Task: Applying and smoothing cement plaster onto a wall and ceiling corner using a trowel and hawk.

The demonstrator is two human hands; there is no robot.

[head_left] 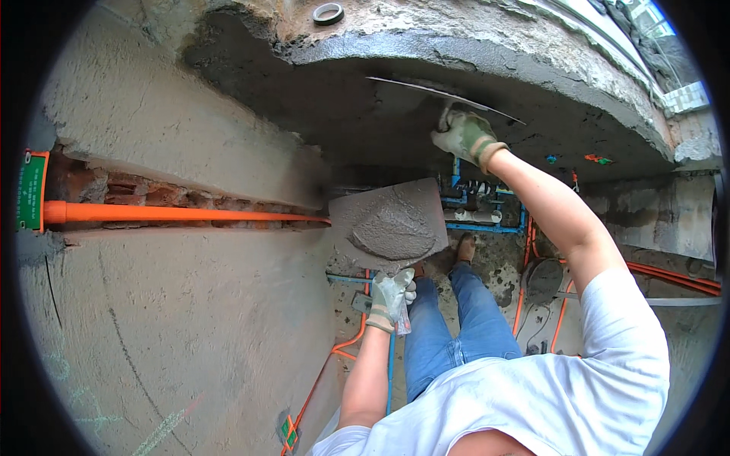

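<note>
My gloved left hand [391, 298] is closed below a flat hawk board [346, 216], gripping it from underneath. A mound of wet grey mortar [399, 228] lies on the board. Up and to the right, my gloved right hand [465, 138] is wrapped round the handle of a long plastering trowel [449, 96]. The trowel's thin blade shows almost edge-on against the dark, freshly coated wall [327, 99] below the rough ledge. Most of the trowel's handle is hidden by my fingers.
A roll of tape [328, 14] sits on the rough ledge [487, 49]. An orange conduit [182, 213] runs along a chase in the left wall to a green box [32, 190]. Blue pipes [487, 227] and orange conduits [523, 281] cross near my feet.
</note>
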